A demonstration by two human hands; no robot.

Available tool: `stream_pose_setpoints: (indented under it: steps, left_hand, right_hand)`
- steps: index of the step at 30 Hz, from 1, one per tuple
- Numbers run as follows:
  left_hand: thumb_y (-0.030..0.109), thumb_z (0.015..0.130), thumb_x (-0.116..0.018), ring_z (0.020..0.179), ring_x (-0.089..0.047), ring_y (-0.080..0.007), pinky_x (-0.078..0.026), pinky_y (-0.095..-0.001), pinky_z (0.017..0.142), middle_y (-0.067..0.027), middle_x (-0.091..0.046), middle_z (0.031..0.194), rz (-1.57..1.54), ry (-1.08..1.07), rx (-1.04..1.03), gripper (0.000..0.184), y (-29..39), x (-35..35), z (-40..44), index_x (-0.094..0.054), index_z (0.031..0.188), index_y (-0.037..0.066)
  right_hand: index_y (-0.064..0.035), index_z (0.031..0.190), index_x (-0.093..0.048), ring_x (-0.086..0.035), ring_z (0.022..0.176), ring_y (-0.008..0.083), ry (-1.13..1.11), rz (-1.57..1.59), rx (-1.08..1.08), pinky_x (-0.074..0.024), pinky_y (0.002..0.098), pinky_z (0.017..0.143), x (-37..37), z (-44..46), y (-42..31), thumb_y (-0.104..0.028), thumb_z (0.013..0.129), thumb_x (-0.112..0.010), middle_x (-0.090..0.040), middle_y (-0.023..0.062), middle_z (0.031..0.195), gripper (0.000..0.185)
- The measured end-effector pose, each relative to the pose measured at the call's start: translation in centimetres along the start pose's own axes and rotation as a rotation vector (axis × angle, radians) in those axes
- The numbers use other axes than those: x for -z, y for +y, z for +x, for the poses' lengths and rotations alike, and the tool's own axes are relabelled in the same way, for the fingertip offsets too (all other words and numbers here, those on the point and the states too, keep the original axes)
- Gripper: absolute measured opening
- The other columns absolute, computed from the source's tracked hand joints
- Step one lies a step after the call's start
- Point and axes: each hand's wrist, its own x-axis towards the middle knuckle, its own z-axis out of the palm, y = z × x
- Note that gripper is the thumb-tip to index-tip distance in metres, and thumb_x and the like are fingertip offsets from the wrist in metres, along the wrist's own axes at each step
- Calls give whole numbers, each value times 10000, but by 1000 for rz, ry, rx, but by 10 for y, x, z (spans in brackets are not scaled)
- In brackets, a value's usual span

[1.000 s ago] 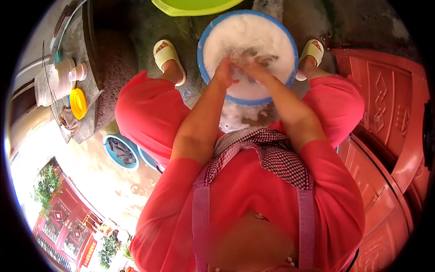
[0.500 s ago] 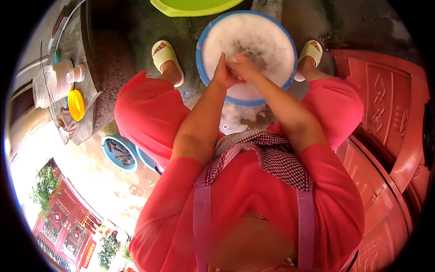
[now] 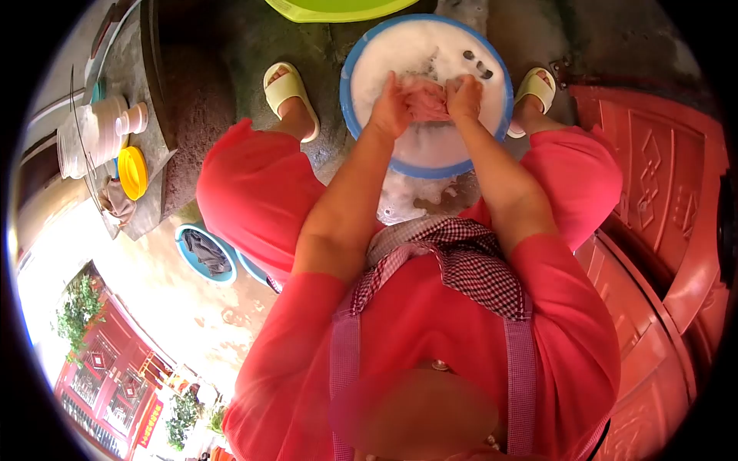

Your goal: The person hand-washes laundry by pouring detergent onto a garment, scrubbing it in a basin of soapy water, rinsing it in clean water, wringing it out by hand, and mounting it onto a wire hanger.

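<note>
A blue-rimmed basin (image 3: 350, 100) full of white suds stands on the wet ground between my feet. Over the suds a wet pink cloth (image 3: 425, 100) is stretched between my two hands. My left hand (image 3: 393, 106) is closed on one end of it, on the left of the view. On the right, my right hand (image 3: 464, 98) grips the other end. Small dark gaps show in the foam beyond the right hand.
A lime-green basin (image 3: 342, 11) lies beyond the blue-rimmed one. At the left are a blue tub (image 3: 184, 252) with dark cloth, a yellow bowl (image 3: 133, 174) and stacked pale containers (image 3: 92, 137). Red panelled doors (image 3: 653, 177) stand at the right.
My hands, close together before, have moved apart. The pink cloth now shows between them above the suds, and dark gaps have appeared in the foam on the right.
</note>
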Motion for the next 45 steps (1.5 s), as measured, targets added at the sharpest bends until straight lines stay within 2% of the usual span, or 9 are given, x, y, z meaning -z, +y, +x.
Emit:
stream_pose_setpoints:
  steps: [3,13,16,25,31,39,41,43,45]
  left_hand:
    - [631,816,-393,1248,-329,-308,-239,-585,970,-120,-297,1397,180,693,-39,719,9,-13,-4,-365,1302,103]
    - [583,755,-542,1322,-141,-321,-199,-610,979,-41,-156,1454,168,642,-36,774,-19,21,-2,-274,1372,201]
    - [565,764,-544,1325,-131,-326,-207,-616,975,-42,-139,1461,141,643,-21,746,-19,19,3,-300,1363,193]
    - [495,786,-561,1301,-162,-355,-238,-637,952,-45,-145,1443,177,635,49,683,-25,10,4,-323,1346,184]
    - [456,842,-492,1198,-344,-322,-310,-598,914,-51,-363,1322,-27,578,102,525,-20,-9,1,-418,1265,154]
    - [299,925,-383,924,-579,-176,-487,-324,764,-50,-591,1012,-86,266,-263,277,-19,-15,23,-556,992,93]
    - [317,909,-414,917,-571,-188,-470,-318,782,-63,-593,1017,-227,-514,-105,279,-15,5,42,-558,1011,100]
    - [341,897,-437,899,-567,-198,-459,-321,797,-66,-594,1013,-231,-555,-48,292,-17,11,44,-558,1017,104]
    - [370,887,-453,869,-566,-204,-456,-332,810,-61,-595,1000,-104,140,-103,311,-11,-51,1,-557,1010,104]
  right_hand:
    - [-147,1252,-437,-516,1076,329,46,-193,216,-422,400,881,-2,-20,-8,-347,800,-551,-507,177,1201,507]
    - [-98,1044,-641,-595,993,269,-900,-500,24,-470,412,836,-8,-13,13,-197,819,-473,-622,144,1046,297]
    - [-68,985,-659,-598,991,261,-761,-706,619,-483,388,816,-73,-22,40,-192,790,-536,-628,132,1038,262]
    - [-9,895,-645,-611,765,259,-610,330,-215,-479,340,691,0,3,30,-209,818,-465,-647,138,786,280]
    - [-70,771,-593,-566,702,191,-1054,1114,-239,-469,287,681,89,-2,-50,-158,807,-507,-588,48,706,128]
    - [-97,1121,-438,-552,851,191,-337,1392,-279,-468,335,734,105,-1,-80,-404,825,-579,-562,49,912,449]
    - [-97,1191,-402,-553,882,193,-221,1139,-254,-466,331,740,79,-4,-67,-446,822,-580,-568,46,933,537]
    - [-84,1158,-459,-559,888,171,-540,1424,-295,-476,305,707,76,-15,-63,-483,808,-588,-575,46,963,546]
    - [-76,1070,-520,-560,881,163,-780,1585,-341,-478,292,687,90,-23,-74,-453,802,-611,-576,42,965,470]
